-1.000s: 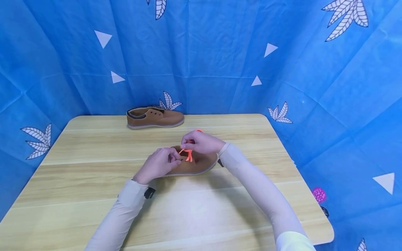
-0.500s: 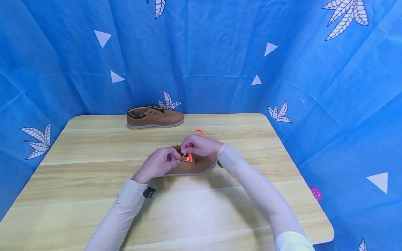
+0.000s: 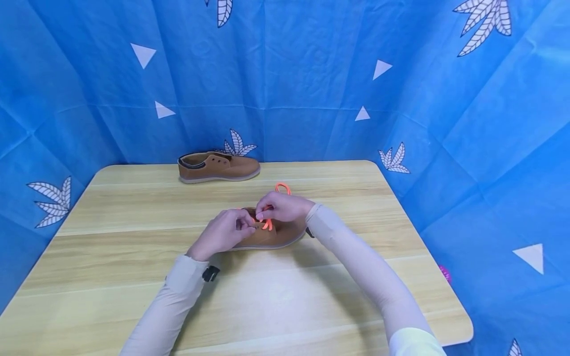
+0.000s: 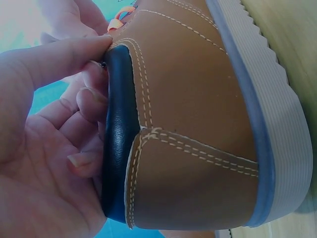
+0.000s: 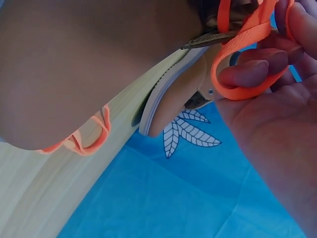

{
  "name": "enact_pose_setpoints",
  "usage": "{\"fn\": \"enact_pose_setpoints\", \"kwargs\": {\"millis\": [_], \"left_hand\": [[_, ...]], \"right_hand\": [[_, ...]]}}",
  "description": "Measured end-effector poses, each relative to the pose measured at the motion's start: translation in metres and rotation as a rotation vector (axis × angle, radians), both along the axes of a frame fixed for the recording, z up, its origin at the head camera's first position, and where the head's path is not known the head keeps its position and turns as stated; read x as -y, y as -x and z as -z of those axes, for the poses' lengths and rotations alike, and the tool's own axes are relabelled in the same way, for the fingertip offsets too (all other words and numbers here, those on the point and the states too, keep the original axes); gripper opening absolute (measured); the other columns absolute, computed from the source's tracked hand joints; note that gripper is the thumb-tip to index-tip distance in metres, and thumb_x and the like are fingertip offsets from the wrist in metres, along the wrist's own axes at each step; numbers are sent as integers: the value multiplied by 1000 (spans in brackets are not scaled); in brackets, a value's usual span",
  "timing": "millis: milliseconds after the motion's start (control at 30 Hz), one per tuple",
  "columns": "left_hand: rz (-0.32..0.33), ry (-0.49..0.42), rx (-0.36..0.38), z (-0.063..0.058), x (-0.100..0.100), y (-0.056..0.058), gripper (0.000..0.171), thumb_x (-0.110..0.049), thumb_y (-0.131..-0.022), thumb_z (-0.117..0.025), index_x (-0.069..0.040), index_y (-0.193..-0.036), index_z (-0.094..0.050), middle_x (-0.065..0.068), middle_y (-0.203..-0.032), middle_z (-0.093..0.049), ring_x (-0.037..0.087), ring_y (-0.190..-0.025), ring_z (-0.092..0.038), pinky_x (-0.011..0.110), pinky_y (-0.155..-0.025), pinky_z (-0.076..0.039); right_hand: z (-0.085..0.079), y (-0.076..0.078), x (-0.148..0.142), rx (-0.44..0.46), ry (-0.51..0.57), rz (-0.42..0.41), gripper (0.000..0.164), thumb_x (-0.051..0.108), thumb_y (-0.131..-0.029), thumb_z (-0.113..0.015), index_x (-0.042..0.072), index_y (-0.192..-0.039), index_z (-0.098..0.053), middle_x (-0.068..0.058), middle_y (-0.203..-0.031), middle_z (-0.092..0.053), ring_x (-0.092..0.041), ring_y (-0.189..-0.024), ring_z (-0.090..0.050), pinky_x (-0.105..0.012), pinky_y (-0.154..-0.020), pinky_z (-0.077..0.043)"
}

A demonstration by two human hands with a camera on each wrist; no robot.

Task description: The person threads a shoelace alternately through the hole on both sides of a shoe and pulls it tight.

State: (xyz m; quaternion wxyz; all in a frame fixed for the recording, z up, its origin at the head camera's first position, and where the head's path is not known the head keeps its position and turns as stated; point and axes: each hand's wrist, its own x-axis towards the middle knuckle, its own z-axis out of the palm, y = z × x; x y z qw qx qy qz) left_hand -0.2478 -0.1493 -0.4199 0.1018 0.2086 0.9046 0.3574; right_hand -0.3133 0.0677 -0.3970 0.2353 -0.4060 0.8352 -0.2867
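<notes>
So the right hand (image 3: 285, 206) has dipped closer to the shoe opening since 1 s ago, working the orange lace (image 3: 268, 225), and a loop now shows clear behind it. The left hand (image 3: 222, 230) barely budged. That's all from the head cam, where both are at the near shoe (image 3: 267, 240), sole down around mid-table. The far shoe (image 3: 231, 169) sits at the back edge of the wooden table (image 3: 276, 301), by the blue cloth (image 3: 311, 74).

Left wrist cam: that hand is pinching the near shoe's top edge, right by the dark collar (image 4: 119, 134), with some lace peeking past the fingertips.

Right wrist cam: fingers curled, gripping the lace, with a big loop around a fingertip. More lace pokes out past the near shoe, and the far shoe's in the background.
</notes>
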Motion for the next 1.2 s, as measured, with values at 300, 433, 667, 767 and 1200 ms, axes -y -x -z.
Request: {"fn": "enact_pose_setpoints", "kwargs": {"millis": [300, 433, 667, 767, 1200], "left_hand": [[1, 8, 8, 0, 0, -1, 7, -18, -94, -76, -13, -99, -75, 2, -80, -63, 18, -69, -54, 30, -61, -44], [10, 14, 4, 0, -1, -1, 9, -18, -94, -76, -12, -101, -77, 1, -79, -64, 17, -69, -54, 29, -60, -45], [24, 20, 9, 0, 0, -2, 15, -18, -95, -74, -11, -108, -78, 1, -77, -62, 17, -65, -53, 28, -58, -42], [31, 21, 9, 0, 1, -2, 16, -17, -96, -74, -11, -109, -78, 1, -76, -62, 17, -64, -53, 28, -56, -41], [36, 12, 2, 1, 2, -3, 18, -18, -96, -73, -10, -112, -78, 2, -76, -61, 17, -62, -52, 27, -53, -40]], "right_hand": [[-2, -4, 5, -28, -9, 4, 15, 9, -103, -61, 7, -95, -73, -3, -88, -66, -9, -81, -55, -19, -80, -47], [-1, -5, 7, -49, -18, 20, 14, 11, -102, -63, 8, -93, -73, -2, -85, -64, -9, -78, -54, -19, -79, -47], [0, -7, 8, -43, -17, 15, 15, 8, -103, -61, 8, -95, -73, -1, -84, -65, -8, -74, -54, -19, -76, -48], [-2, -7, 6, -46, -17, 47, 15, 9, -104, -61, 8, -96, -73, -2, -87, -66, -8, -77, -55, -19, -77, -48], [0, 0, 3, 66, -1, 54, 17, 12, -106, -58, 8, -94, -70, 0, -84, -60, -11, -82, -54, -23, -81, -47]]}}
